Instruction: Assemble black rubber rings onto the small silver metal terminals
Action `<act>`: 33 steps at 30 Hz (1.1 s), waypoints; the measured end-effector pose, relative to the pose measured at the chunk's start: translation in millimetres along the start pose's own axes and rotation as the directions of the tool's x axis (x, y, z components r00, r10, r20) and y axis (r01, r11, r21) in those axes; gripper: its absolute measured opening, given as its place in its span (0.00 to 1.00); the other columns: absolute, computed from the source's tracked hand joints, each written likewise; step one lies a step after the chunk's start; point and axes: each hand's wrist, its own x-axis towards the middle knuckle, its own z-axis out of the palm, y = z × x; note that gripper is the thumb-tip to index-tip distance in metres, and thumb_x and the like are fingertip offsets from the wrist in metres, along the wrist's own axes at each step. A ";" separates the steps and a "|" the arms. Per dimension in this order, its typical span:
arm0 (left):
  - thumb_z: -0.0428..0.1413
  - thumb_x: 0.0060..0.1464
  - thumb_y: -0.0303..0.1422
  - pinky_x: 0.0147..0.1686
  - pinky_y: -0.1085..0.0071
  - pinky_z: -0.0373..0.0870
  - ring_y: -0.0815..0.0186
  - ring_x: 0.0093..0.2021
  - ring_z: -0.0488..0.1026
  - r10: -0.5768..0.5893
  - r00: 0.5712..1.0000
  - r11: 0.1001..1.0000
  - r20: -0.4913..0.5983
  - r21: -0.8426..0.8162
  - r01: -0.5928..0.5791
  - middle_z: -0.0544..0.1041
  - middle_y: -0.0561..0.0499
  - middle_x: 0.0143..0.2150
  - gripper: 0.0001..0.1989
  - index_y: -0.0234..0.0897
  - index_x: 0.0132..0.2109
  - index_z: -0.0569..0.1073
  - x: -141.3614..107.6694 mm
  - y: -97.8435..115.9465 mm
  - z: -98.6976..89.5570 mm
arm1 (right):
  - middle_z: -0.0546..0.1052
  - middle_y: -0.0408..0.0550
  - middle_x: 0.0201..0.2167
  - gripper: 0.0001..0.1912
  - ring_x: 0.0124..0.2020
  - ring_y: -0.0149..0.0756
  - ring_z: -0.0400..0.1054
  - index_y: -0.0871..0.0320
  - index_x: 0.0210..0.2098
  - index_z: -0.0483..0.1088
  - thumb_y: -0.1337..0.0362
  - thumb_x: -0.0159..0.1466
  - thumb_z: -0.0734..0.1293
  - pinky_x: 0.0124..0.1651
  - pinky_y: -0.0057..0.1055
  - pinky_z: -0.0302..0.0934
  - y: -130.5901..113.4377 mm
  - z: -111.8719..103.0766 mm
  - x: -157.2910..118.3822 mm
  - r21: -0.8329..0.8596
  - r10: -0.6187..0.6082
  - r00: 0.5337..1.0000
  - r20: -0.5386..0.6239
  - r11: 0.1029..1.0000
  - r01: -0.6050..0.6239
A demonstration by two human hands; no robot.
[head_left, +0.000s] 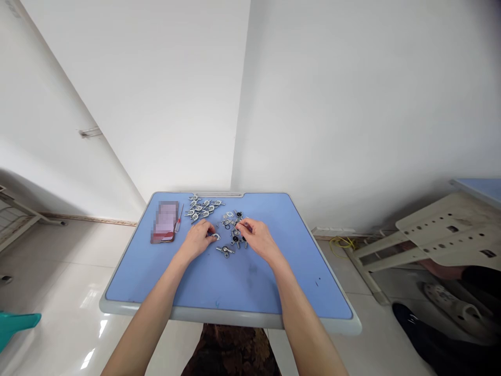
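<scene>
My left hand (199, 239) is closed, thumb and fingertips at the edge of a small silver metal plate (217, 236) with a hole in it. My right hand (257, 237) pinches over a loose group of metal parts, and what lies between its fingertips is too small to make out. Around those fingers are metal parts with black round pieces (235, 239) and a loose ring (227, 226). Just in front of both hands sits a single metal fitting (226, 251) with side arms. Beyond my left hand is a pile of similar silver fittings (199, 210).
A blue desk top (250, 292) with a grey rim carries everything. On its left lie a phone (164, 222) and a screwdriver (179, 219). White wall stands behind. To the right are another desk (430, 230), yellow cable (342, 242) and a person's foot in a shoe (407, 318).
</scene>
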 end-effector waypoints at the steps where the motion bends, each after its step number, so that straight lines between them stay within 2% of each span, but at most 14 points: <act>1: 0.56 0.50 0.28 0.34 0.71 0.64 0.65 0.34 0.69 -0.004 1.000 1.000 0.002 0.002 0.004 0.71 0.49 0.37 0.03 0.35 0.35 0.71 -0.3 0.3 -0.1 | 0.64 0.41 0.19 0.15 0.20 0.29 0.52 0.58 0.25 0.68 0.56 0.60 0.58 0.24 0.26 0.49 0.2 0.3 -0.1 0.001 -0.002 1.000 0.002 1.000 0.002; 4: 0.55 0.50 0.25 0.35 0.71 0.63 0.66 0.34 0.69 -0.009 1.000 1.000 0.010 0.001 0.009 0.72 0.51 0.34 0.02 0.35 0.33 0.71 -1.0 1.4 -0.8 | 0.64 0.41 0.19 0.15 0.21 0.29 0.53 0.58 0.26 0.68 0.56 0.60 0.58 0.24 0.26 0.49 1.2 1.5 -0.2 -0.002 -0.005 1.000 0.005 1.000 0.005; 9: 0.53 0.50 0.23 0.36 0.71 0.63 0.66 0.33 0.69 -0.008 1.000 0.999 0.013 -0.048 0.008 0.72 0.52 0.31 0.12 0.36 0.43 0.72 -0.9 0.5 -1.8 | 0.65 0.41 0.20 0.14 0.21 0.29 0.53 0.57 0.26 0.68 0.56 0.60 0.58 0.25 0.26 0.50 3.3 3.6 -0.5 0.007 -0.017 1.000 0.005 1.000 0.017; 14: 0.54 0.49 0.24 0.37 0.69 0.64 0.65 0.35 0.69 -0.003 1.000 1.000 0.014 -0.016 0.003 0.71 0.50 0.35 0.08 0.36 0.38 0.74 0.7 -1.8 -2.0 | 0.66 0.41 0.20 0.14 0.21 0.30 0.55 0.56 0.26 0.68 0.56 0.61 0.58 0.25 0.26 0.50 5.6 6.1 -0.5 -0.002 -0.005 1.000 0.008 1.000 0.005; 19: 0.53 0.49 0.24 0.36 0.70 0.65 0.65 0.36 0.69 0.010 1.000 0.999 -0.008 -0.033 -0.011 0.72 0.49 0.37 0.08 0.36 0.37 0.73 -1.7 -0.8 -1.9 | 0.65 0.41 0.20 0.14 0.21 0.30 0.54 0.56 0.27 0.68 0.56 0.61 0.58 0.25 0.26 0.49 5.7 7.7 -1.2 0.001 -0.005 1.000 0.020 1.000 0.005; 22: 0.53 0.49 0.24 0.36 0.70 0.65 0.65 0.33 0.70 0.016 1.000 0.991 -0.022 -0.131 -0.018 0.75 0.51 0.33 0.07 0.37 0.36 0.73 -2.9 -1.5 -1.3 | 0.67 0.41 0.21 0.13 0.22 0.30 0.56 0.56 0.28 0.69 0.56 0.61 0.58 0.26 0.27 0.51 3.1 7.4 -2.5 0.006 -0.015 0.999 0.034 1.000 0.015; 25: 0.53 0.50 0.26 0.36 0.70 0.67 0.66 0.32 0.72 -0.003 1.000 0.953 -0.020 -0.304 -0.003 0.77 0.51 0.31 0.07 0.36 0.36 0.75 -3.4 -2.0 -0.8 | 0.70 0.42 0.24 0.11 0.24 0.31 0.58 0.56 0.30 0.70 0.58 0.61 0.59 0.29 0.28 0.53 -0.5 7.8 -3.8 0.021 -0.047 0.997 0.067 0.999 0.045; 30: 0.56 0.49 0.32 0.32 0.70 0.71 0.66 0.28 0.74 0.000 0.998 0.784 0.067 -0.619 0.042 0.77 0.50 0.31 0.09 0.34 0.39 0.75 -5.9 3.9 -0.6 | 0.73 0.43 0.28 0.10 0.27 0.31 0.61 0.56 0.31 0.71 0.59 0.60 0.61 0.31 0.28 0.55 -5.1 11.5 -5.8 0.039 -0.101 0.985 0.143 0.995 0.096; 33: 0.58 0.49 0.35 0.31 0.70 0.72 0.66 0.28 0.75 0.008 0.995 0.729 0.099 -0.681 0.061 0.77 0.50 0.30 0.10 0.33 0.37 0.75 -8.0 9.9 -1.2 | 0.72 0.42 0.26 0.10 0.26 0.30 0.60 0.56 0.30 0.71 0.60 0.60 0.61 0.30 0.27 0.53 -7.4 11.8 -7.4 0.048 -0.104 0.982 0.157 0.994 0.098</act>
